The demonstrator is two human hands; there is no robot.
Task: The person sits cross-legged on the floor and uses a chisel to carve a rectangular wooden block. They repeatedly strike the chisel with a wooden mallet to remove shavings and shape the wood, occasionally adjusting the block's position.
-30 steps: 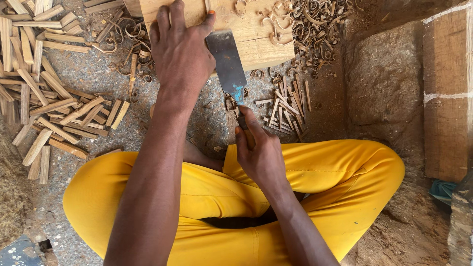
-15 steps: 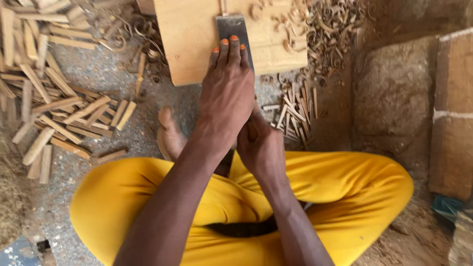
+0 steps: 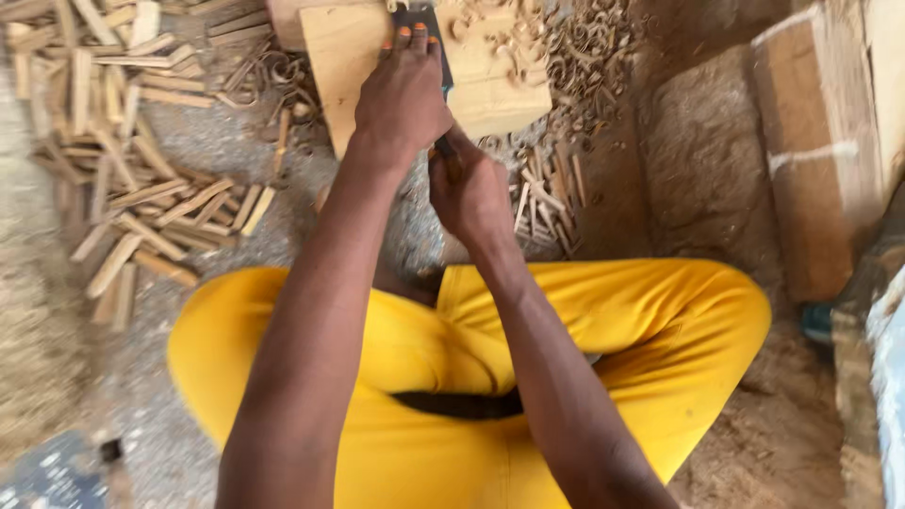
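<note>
- Head view: the left hand (image 3: 401,99) lies flat on a wide metal blade (image 3: 424,28), fingers stretched out and pressing it down onto a pale wooden block (image 3: 353,57).
- The right hand (image 3: 471,193) is clenched around the tool's handle (image 3: 443,149), just behind the left hand and nearer the body.
- No bin or box shows; curled wood shavings (image 3: 575,57) lie loose on the block's far right corner and on the ground to its right.
- Cut wooden sticks (image 3: 132,179) are scattered to the left, well apart from the block.
- The block's near edge sits just ahead of the crossed legs in yellow trousers (image 3: 613,320).
- A wall of rough blocks (image 3: 820,141) closes the right side; bare sandy ground (image 3: 707,170) lies between it and the shavings.
</note>
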